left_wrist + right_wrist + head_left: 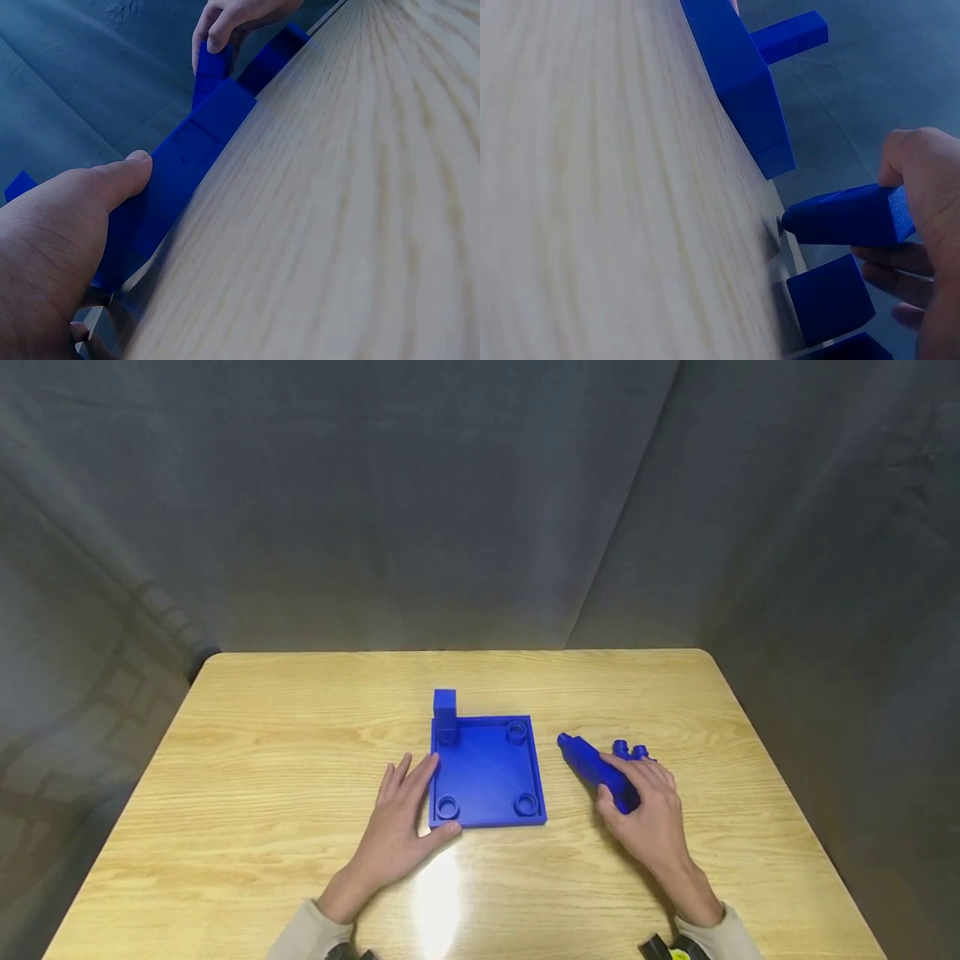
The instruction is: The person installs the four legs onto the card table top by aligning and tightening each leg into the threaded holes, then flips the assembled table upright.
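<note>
I see the right grip (647,810) clamped on the blue post (588,762), 3 o'clock of the blue tray (487,772); best pinch squarely, left grip (397,833), fingers apart, steadying from 8.

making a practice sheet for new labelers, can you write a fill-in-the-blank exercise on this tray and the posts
1. Seen from the person's side, the standing post is at the square tray's far ____ corner.
2. The number of uncovered ring-shaped sockets showing in the tray is ____.
3. The right hand grips a loose post whose colour is ____.
4. Of the tray's near and far edges, the left hand's thumb lies at the ____ one.

Missing words: left; three; blue; near.
</note>
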`<action>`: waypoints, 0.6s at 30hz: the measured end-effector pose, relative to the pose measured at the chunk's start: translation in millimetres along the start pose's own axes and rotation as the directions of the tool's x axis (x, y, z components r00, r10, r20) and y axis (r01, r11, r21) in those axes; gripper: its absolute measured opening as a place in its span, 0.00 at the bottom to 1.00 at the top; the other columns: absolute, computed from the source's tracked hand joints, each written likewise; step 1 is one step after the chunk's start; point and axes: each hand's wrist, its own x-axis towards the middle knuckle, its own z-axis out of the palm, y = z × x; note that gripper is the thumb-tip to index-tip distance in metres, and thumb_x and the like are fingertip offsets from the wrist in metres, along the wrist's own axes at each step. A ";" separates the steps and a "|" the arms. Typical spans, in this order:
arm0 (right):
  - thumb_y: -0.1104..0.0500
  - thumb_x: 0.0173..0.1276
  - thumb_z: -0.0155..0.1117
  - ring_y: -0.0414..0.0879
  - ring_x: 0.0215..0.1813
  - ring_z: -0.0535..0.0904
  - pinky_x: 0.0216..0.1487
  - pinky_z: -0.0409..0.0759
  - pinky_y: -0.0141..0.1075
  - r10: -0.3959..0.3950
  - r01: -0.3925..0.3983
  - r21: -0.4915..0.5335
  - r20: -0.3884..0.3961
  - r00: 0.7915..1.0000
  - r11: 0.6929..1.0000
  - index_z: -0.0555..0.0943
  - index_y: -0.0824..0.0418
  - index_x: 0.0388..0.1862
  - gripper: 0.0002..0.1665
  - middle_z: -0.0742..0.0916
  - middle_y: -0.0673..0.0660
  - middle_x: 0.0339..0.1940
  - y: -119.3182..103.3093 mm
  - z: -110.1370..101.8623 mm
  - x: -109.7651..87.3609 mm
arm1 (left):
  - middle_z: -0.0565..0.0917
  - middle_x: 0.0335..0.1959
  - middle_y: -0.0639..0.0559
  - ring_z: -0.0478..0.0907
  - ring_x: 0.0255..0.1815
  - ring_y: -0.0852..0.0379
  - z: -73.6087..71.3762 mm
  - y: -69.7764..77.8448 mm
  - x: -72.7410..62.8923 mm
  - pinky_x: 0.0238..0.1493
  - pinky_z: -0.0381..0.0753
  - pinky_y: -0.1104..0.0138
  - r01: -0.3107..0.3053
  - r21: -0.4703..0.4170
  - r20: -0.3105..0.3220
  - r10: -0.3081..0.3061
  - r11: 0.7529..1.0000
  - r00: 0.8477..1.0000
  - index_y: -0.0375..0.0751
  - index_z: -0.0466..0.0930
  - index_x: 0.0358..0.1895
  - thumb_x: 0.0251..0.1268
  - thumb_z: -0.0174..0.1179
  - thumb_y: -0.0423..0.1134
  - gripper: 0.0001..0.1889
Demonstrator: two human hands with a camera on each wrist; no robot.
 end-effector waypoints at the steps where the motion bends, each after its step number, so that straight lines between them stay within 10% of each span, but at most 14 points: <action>1: 0.64 0.60 0.73 0.71 0.56 0.86 0.68 0.72 0.62 0.009 -0.009 -0.004 0.000 1.000 1.000 0.91 0.65 0.58 0.25 0.94 0.67 0.50 -0.4 -0.1 0.1 | 0.65 0.88 0.43 0.50 0.90 0.27 0.0 0.0 0.2 0.86 0.43 0.28 0.000 0.000 0.000 0.000 1.000 1.000 0.47 0.57 0.91 0.69 0.70 0.69 0.55; 11: 0.69 0.58 0.76 0.68 0.52 0.90 0.59 0.69 0.17 0.083 -0.084 -0.004 -0.088 0.993 0.996 0.92 0.63 0.58 0.26 0.94 0.69 0.49 -4.7 0.4 1.5 | 0.64 0.89 0.43 0.49 0.90 0.28 -0.7 1.0 -0.3 0.86 0.43 0.27 0.010 -0.006 0.006 -0.010 1.000 1.000 0.47 0.57 0.91 0.68 0.71 0.67 0.55; 18: 0.77 0.57 0.77 0.25 0.51 0.83 0.57 0.77 0.16 0.083 -0.055 0.151 -0.190 0.978 0.987 0.90 0.67 0.61 0.30 0.94 0.70 0.47 -8.1 3.0 4.6 | 0.66 0.88 0.43 0.50 0.90 0.28 -0.3 0.2 0.5 0.87 0.42 0.28 -0.001 -0.011 0.001 0.001 1.000 1.000 0.47 0.57 0.91 0.68 0.72 0.66 0.55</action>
